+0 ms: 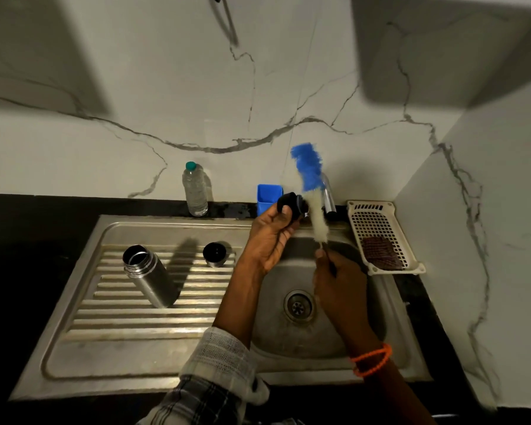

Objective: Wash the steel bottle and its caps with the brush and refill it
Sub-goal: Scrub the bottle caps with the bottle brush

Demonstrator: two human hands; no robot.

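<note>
The open steel bottle (149,279) stands upright on the ribbed drainboard (135,326), with a steel cup-shaped cap (216,254) a little to its right. My left hand (269,237) holds a black inner cap (290,202) above the sink basin (298,329). My right hand (337,286) grips the handle of a bottle brush (311,191) with blue and white bristles. The brush points up and its white bristles touch the black cap.
A clear plastic water bottle (195,190) with a green lid stands by the wall. A blue container (269,199) and the tap (328,197) sit behind the basin. A white perforated tray (377,231) with a dark scrubber (380,253) lies at the right.
</note>
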